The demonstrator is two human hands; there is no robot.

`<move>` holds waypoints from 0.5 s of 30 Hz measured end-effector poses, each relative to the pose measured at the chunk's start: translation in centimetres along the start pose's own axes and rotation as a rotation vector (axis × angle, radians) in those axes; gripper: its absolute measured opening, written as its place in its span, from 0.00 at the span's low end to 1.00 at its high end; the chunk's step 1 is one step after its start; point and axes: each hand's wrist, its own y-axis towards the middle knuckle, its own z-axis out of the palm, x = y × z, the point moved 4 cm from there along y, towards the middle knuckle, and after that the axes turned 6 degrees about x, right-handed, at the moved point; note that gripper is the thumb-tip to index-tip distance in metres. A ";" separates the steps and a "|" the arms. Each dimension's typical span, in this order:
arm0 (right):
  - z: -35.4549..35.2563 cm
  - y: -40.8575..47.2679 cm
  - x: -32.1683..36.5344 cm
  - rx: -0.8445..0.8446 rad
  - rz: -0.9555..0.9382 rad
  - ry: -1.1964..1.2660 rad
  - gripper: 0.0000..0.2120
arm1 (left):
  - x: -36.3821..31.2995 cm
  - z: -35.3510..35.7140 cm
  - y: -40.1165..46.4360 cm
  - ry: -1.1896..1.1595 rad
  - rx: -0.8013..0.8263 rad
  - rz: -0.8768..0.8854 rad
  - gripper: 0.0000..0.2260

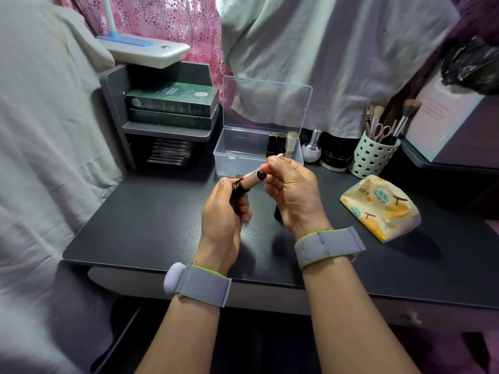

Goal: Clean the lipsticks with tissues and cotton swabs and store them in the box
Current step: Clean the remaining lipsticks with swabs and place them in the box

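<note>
Work surface: a dark grey desk [151,225] with a matte top and rounded front left corner. At the back left a grey shelf unit [116,103] stands on it. Just right of the shelf unit, a clear plastic box [243,155] sits with its hinged lid raised. Right of the box, along the back edge: a small round silver bottle [312,149], a low dark jar [334,157], and a pale green perforated cup [372,156]. A printed pack of tissues [380,206] lies on the right side, apart from the cup.
</note>
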 end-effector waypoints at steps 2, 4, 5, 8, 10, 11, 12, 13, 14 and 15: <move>-0.2 -0.1 -0.1 -0.021 0.001 -0.003 0.04 | -0.1 0.1 -0.1 -0.009 -0.007 -0.002 0.16; -0.4 -0.3 -0.1 -0.040 -0.004 -0.005 0.05 | -0.2 0.2 -0.1 -0.017 -0.023 -0.002 0.16; -0.4 -0.4 -0.1 -0.048 -0.008 -0.005 0.05 | -0.2 0.2 -0.1 -0.022 -0.033 -0.001 0.15; -0.6 -0.7 -0.1 -0.062 -0.025 -0.007 0.03 | -0.2 0.2 -0.1 -0.041 -0.053 -0.003 0.14; -0.7 -0.8 -0.2 -0.075 -0.038 -0.015 0.04 | -0.1 0.2 -0.1 -0.050 -0.064 -0.008 0.14; -0.8 -0.9 -0.2 -0.082 -0.047 -0.021 0.04 | -0.1 0.2 -0.2 -0.057 -0.070 -0.011 0.14; -0.9 -1.0 -0.2 -0.090 -0.058 -0.028 0.05 | -0.1 0.2 -0.2 -0.066 -0.076 -0.014 0.14; -1.0 -1.1 -0.2 -0.098 -0.069 -0.036 0.05 | -0.1 0.2 -0.2 -0.075 -0.083 -0.017 0.13; -1.0 -1.2 -0.3 -0.107 -0.080 -0.046 0.05 | -0.1 0.2 -0.2 -0.083 -0.089 -0.020 0.13; -1.1 -1.2 -0.3 -0.116 -0.091 -0.056 0.04 | -0.1 0.2 -0.2 -0.088 -0.096 -0.022 0.13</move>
